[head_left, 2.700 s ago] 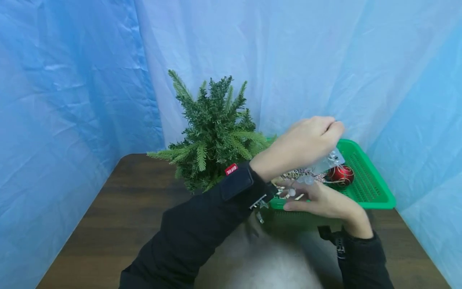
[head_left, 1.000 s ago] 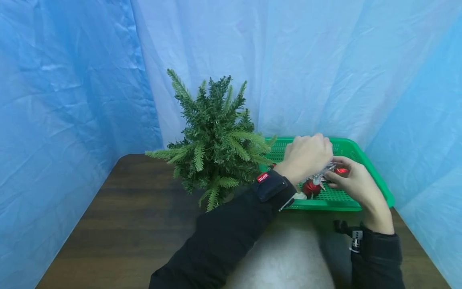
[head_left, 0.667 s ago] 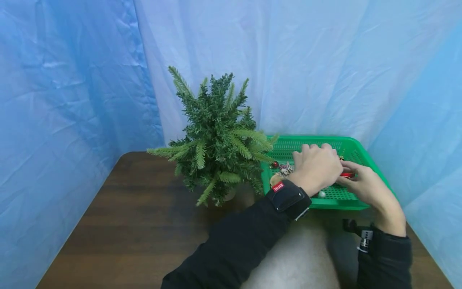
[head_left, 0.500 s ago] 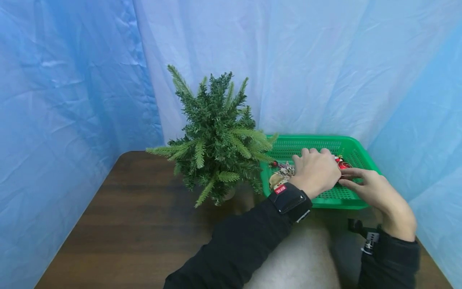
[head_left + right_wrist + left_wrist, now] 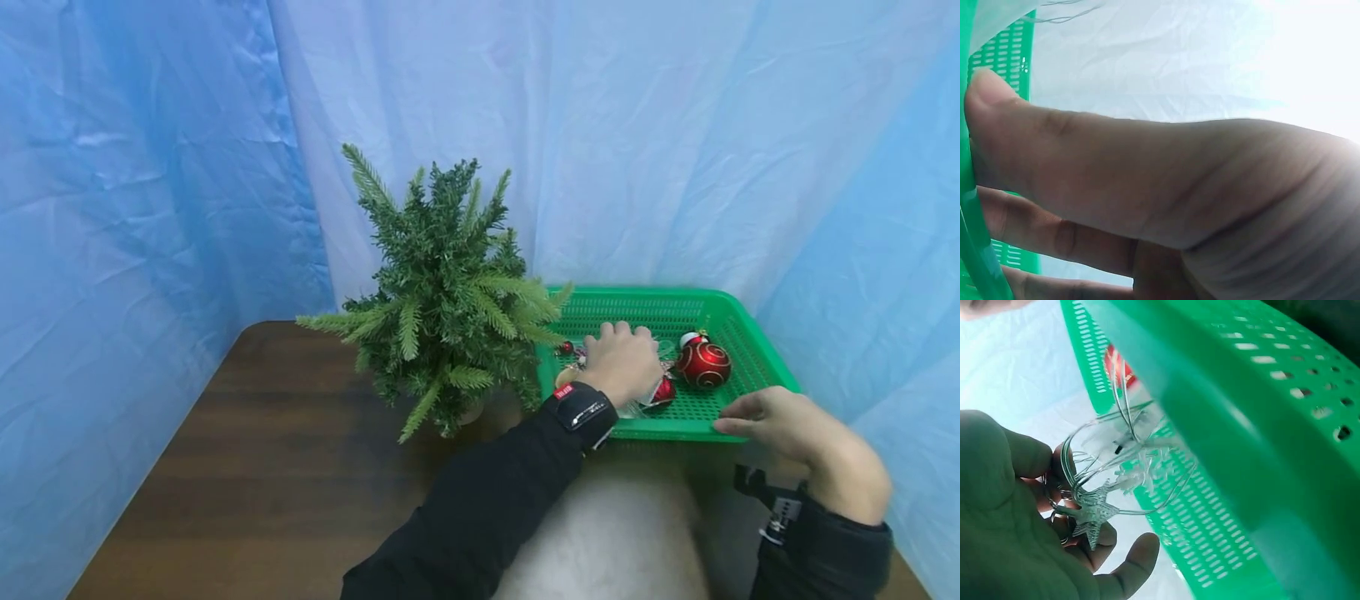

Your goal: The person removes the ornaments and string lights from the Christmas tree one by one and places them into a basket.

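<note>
My left hand (image 5: 624,360) is inside the green plastic basket (image 5: 765,346). In the left wrist view its curled fingers hold a loop of clear-wired string lights (image 5: 1094,512) with a transparent star and a snowflake-like piece. At the basket's front right corner, my right hand (image 5: 783,425) pinches the rim between thumb and fingers; the right wrist view shows the thumb (image 5: 1085,144) against the green edge. A red bauble with gold swirls (image 5: 703,365) lies in the basket, right of my left hand. A darker red ornament (image 5: 662,392) sits partly hidden beside that hand.
A small artificial Christmas tree (image 5: 450,292) stands left of the basket on the dark wooden table (image 5: 285,483). A small red ball (image 5: 566,347) and other trinkets lie at the basket's left end. Blue cloth (image 5: 637,150) hangs behind and at both sides.
Both hands were together over the ornaments. My right hand has drawn back to the basket's front right rim; my left has shifted slightly left and down, uncovering the red bauble.
</note>
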A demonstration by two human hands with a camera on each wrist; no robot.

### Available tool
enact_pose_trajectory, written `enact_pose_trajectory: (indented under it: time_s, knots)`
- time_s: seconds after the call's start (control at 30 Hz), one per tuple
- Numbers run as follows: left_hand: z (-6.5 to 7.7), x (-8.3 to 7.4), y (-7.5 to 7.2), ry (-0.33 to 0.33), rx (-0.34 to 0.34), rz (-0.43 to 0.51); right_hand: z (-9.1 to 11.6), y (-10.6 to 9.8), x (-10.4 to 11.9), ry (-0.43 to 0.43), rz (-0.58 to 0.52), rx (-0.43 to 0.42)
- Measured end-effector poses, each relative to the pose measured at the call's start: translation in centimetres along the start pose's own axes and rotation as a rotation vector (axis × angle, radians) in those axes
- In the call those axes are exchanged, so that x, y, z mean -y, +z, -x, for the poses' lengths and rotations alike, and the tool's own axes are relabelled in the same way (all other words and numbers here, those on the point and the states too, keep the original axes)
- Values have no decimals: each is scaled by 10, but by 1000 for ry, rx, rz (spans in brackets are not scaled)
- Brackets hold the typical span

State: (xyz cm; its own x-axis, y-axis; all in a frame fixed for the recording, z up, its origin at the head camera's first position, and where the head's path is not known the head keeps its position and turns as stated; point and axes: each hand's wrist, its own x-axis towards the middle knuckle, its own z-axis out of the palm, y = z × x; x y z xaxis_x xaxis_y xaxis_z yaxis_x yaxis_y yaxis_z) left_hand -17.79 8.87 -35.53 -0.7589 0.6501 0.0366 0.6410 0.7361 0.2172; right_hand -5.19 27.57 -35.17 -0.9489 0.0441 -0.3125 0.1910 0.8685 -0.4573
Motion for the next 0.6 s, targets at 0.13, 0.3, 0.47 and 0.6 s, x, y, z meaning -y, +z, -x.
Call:
enact_pose_trajectory:
  time_s: [0.13, 0.3, 0.47, 0.6]
  knots:
    - [-3, 5, 4, -21, 59, -52, 2, 1, 2, 4, 1, -6]
    - [-5, 9, 10, -45, 160, -111, 3, 3, 4, -3, -7, -11]
    - [-4, 10, 13, -96, 294, -144, 3, 5, 4, -5, -5, -18]
    - [-1, 11, 15, -126, 363, -168, 3, 5, 5, -12, -8, -26]
